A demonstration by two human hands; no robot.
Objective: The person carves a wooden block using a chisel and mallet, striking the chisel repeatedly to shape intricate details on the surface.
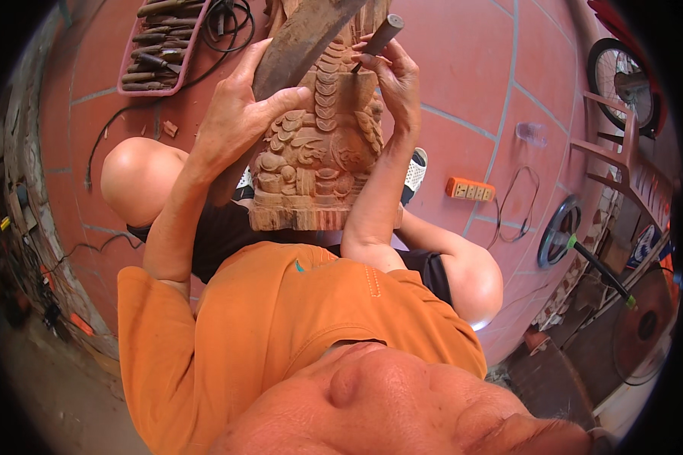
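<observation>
A carved wooden block (315,167) with scale-like and curling relief stands between my knees, its flat base nearest me. My right hand (395,76) pinches a chisel (383,36) with a dark round handle. The chisel's tip points down at the carving's upper right part; whether it touches the wood, I cannot tell. On the other side, my left hand (239,114) is closed around a long, dark wooden club (300,45), thumb on its right side. This club slants across the carving's upper left, and its lower end passes beneath my left wrist.
A pink tray (121,57) of several carving tools lies at upper left, beside a coiled black cable (231,23). An orange power strip (469,189) sits on the red tiled floor to the right. Farther right are a plastic chair (626,152), a wheel (621,80) and a round fan (561,227).
</observation>
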